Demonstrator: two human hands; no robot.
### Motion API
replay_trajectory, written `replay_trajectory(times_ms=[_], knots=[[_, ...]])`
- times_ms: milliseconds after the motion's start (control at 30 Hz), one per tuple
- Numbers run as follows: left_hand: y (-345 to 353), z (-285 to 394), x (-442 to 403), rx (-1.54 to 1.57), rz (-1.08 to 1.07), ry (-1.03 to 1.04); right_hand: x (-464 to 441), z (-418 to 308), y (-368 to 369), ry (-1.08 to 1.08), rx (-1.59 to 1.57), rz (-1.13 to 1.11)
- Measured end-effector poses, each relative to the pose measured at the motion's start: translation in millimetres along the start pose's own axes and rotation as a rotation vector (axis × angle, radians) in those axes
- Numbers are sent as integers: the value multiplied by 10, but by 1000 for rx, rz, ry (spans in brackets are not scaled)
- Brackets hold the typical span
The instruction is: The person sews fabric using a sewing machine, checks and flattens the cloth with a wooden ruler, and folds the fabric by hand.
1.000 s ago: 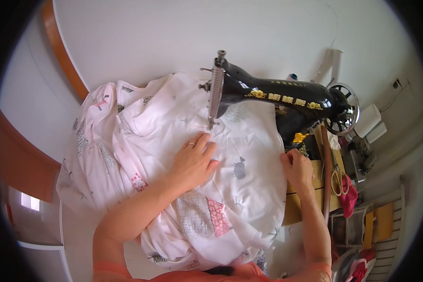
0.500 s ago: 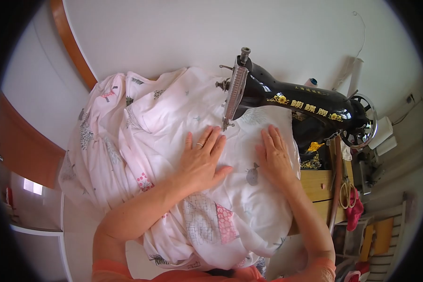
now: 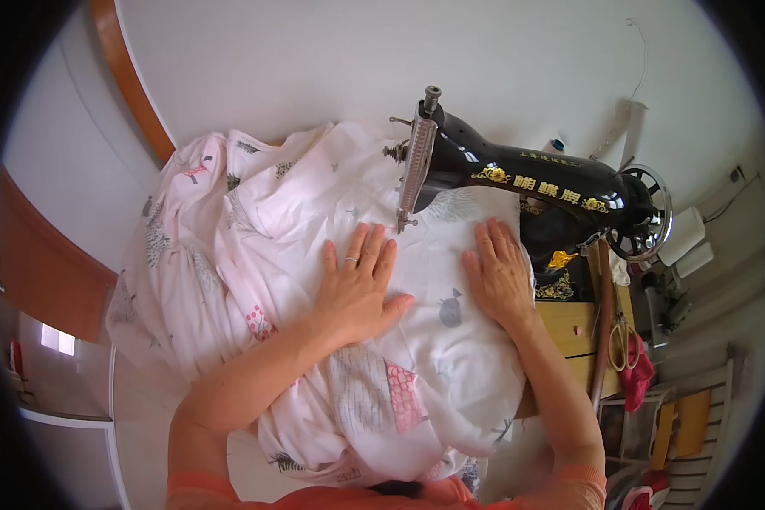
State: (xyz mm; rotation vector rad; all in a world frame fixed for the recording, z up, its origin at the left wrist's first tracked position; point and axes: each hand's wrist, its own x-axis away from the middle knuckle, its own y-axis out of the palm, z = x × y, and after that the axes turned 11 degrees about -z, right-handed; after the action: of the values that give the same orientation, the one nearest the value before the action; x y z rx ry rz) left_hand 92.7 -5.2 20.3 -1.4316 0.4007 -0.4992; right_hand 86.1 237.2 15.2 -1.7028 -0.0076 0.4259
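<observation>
Your left hand (image 3: 357,287) and right hand (image 3: 499,274) lie flat, grip spread and holding nothing, on the printed cloth (image 3: 431,276) over the counter (image 3: 561,331) — sewing machine (image 3: 527,176) standing across its far right, scissors (image 3: 623,323) farther right.

a: and there's the left hand (image 3: 357,285), back up, palm down, fingers (image 3: 371,249) straight and fanned wide!
b: look at that left thumb (image 3: 397,304), thrust out sideways, toward the right hand (image 3: 497,276).
a: which lies palm down too, its fingers straight but bunched closer than its partner's.
b: right thumb (image 3: 473,268) points forward, just beside the index finger (image 3: 484,244).
a: arms now: left elbow (image 3: 191,408) clearly bent, left forearm (image 3: 259,374) slanting forward and inward.
b: right forearm (image 3: 561,395) slants inward as well, on a steeper line, straight through the right wrist (image 3: 525,325).
a: hands apart, side by side, fingertips (image 3: 491,223) nearly level!
</observation>
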Motion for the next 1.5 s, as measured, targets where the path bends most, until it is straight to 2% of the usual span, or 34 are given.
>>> replay_trajectory(times_ms=[200, 267, 400, 500, 600, 633, 833, 900, 1000, 1100, 1133, 1233, 1333, 1433, 1500], knots=[[-60, -4, 55, -20, -62, 24, 103, 91, -39, -79, -150, 66], [-182, 45, 226, -12, -135, 107, 228, 24, -257, -100, -190, 117], [-503, 250, 721, 6, -220, 346, 831, -208, -740, 102, -272, 78], [-688, 411, 1139, 178, -288, 449, 1496, -366, -946, 275, -272, 36], [-540, 433, 1316, 135, -57, 423, 2019, -526, -966, 448, -392, -77], [-485, 401, 1334, 144, -3, 429, 2110, -584, -910, 456, -382, -38], [-362, 439, 1331, 147, 312, 420, 2146, -796, -739, 341, -446, -91], [-404, 453, 1341, 224, 349, 412, 2157, -841, -735, 419, -727, -271], [-380, 462, 1371, 287, 370, 375, 2269, -808, -429, 411, -1495, -321], [-374, 477, 1383, 285, 355, 353, 2268, -894, -321, 447, -1906, -177], [-373, 479, 1374, 284, 355, 350, 2213, -910, -370, 440, -2137, -103], [-388, 478, 1372, 295, 327, 341, 2221, -861, -360, 372, -2245, -118], [-398, 460, 1404, 331, 271, 314, 2259, -892, -468, 306, -2208, -130], [-381, 440, 1435, 357, 249, 288, 2314, -887, -329, 122, -2027, 58], [-380, 451, 1442, 347, 243, 280, 2284, -925, -418, 170, -1953, -3]])
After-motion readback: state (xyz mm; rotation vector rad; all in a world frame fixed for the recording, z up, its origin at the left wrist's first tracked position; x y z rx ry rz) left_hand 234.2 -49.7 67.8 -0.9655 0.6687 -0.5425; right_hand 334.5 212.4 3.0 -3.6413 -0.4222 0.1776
